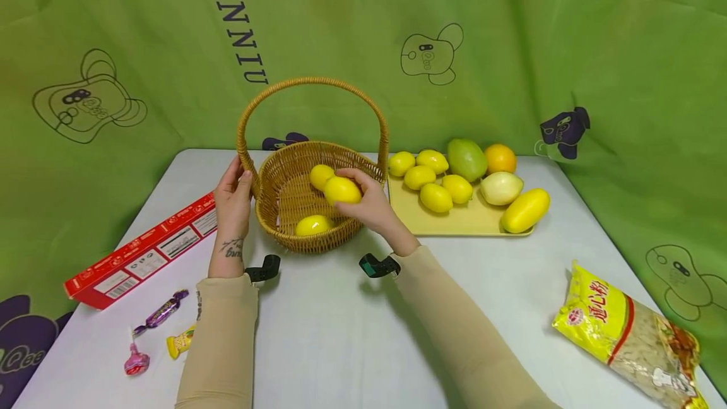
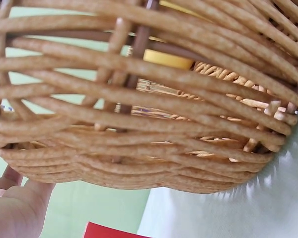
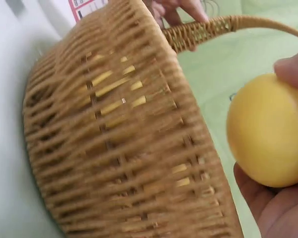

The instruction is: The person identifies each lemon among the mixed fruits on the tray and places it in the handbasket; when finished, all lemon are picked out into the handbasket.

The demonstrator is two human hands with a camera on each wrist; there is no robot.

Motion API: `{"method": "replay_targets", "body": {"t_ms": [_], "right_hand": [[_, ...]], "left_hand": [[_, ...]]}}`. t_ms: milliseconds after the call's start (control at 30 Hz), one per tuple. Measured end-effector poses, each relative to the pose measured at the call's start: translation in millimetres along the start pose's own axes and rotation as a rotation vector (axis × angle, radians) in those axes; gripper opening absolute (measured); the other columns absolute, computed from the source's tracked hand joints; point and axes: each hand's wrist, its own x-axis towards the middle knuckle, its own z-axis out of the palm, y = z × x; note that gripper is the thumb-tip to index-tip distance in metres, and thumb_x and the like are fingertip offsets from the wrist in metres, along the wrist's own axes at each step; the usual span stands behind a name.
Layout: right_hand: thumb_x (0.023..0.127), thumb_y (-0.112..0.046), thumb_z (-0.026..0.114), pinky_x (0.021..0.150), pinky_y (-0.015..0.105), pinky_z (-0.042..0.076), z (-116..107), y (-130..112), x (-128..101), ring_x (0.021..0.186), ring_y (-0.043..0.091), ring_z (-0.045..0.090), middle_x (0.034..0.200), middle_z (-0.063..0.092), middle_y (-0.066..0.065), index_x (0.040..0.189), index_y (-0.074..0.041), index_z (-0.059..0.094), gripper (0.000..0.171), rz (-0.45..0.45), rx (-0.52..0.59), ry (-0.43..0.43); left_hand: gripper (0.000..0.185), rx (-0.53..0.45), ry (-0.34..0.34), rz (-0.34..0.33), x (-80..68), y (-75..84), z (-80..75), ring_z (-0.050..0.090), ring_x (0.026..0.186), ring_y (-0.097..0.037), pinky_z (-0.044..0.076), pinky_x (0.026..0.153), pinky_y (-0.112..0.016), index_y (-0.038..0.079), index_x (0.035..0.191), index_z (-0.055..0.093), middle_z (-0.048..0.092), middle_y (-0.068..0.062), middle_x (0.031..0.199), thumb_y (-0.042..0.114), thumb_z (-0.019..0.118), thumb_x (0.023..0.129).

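A brown wicker basket with a tall arched handle stands upright in the middle of the table. My left hand holds the foot of its handle on the left side, thumb toward me and fingers behind. Over the basket's right side, my right hand pinches a yellow lemon between thumb and fingers; the right wrist view shows this lemon above the rim. Inside the basket lie two more lemons, one lemon near the front and another lemon farther back, partly covered by the held one.
Right of the basket, a yellow tray bears several lemons, a green mango, an orange and other yellow fruit. A long red box and wrapped candies lie at left, a pasta bag at front right.
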Motion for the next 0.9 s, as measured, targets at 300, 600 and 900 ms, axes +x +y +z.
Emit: {"method": "replay_targets", "body": {"t_ms": [300,600,900], "right_hand": [[0.079,0.012,0.062,0.107,0.046,0.034,-7.8,-7.2,-7.4,0.122,0.036,0.044,0.129,0.048,0.028,0.124,0.011,0.048,0.047,-0.039,0.08,0.018],[0.077,0.016,0.06,0.105,0.052,0.033,-46.1,12.5,-21.3,0.117,0.038,0.047,0.125,0.047,0.034,0.121,0.014,0.047,0.047,-0.081,0.18,0.13],[0.078,0.013,0.061,0.106,0.045,0.036,-102.1,36.7,-36.6,0.111,0.02,0.053,0.118,0.056,0.015,0.124,0.009,0.047,0.049,0.016,0.137,0.348]], "left_hand": [[0.041,-0.002,0.002,-0.001,-1.1,-0.4,0.9,0.047,0.121,-0.016,0.038,0.106,-0.036,0.027,0.137,0.045,0.044,-0.007,0.14,0.02,0.047,0.097],[0.042,0.01,-0.006,0.012,-1.3,1.4,0.8,0.045,0.124,-0.018,0.037,0.107,-0.036,0.026,0.138,0.044,0.043,-0.007,0.141,0.02,0.047,0.097],[0.042,0.003,-0.006,0.001,-0.5,0.0,0.6,0.045,0.125,-0.017,0.037,0.107,-0.035,0.026,0.138,0.043,0.042,-0.006,0.142,0.021,0.046,0.097]]}}
